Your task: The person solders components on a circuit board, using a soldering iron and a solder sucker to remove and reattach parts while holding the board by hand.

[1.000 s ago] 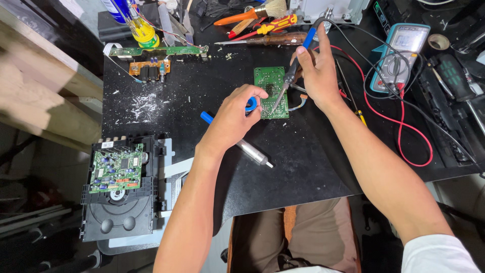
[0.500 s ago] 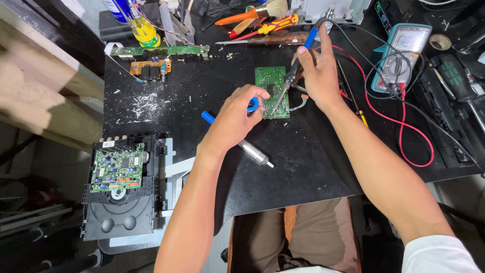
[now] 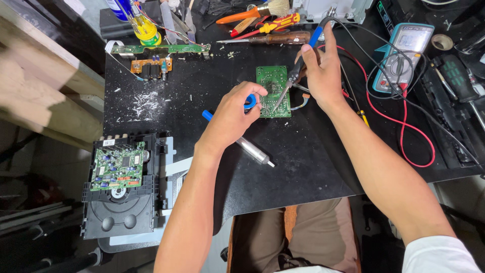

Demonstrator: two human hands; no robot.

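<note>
Barely anything has shifted since half a second ago: your left hand (image 3: 233, 115) stays curled around a small blue solder spool (image 3: 250, 101) at the left edge of the green circuit board (image 3: 273, 91), and your right hand (image 3: 321, 73) keeps its pinch on the soldering iron (image 3: 292, 81), tip down on the board. That board lies flat near the middle of the black mat (image 3: 313, 167). Just below your left wrist lies a silver desoldering pump (image 3: 251, 149). A multimeter (image 3: 404, 55) sits to the right, its red lead (image 3: 404, 136) looping past your right forearm. At the lower left rests an opened disc drive (image 3: 121, 187); screwdrivers (image 3: 273, 30) lie along the top.
</note>
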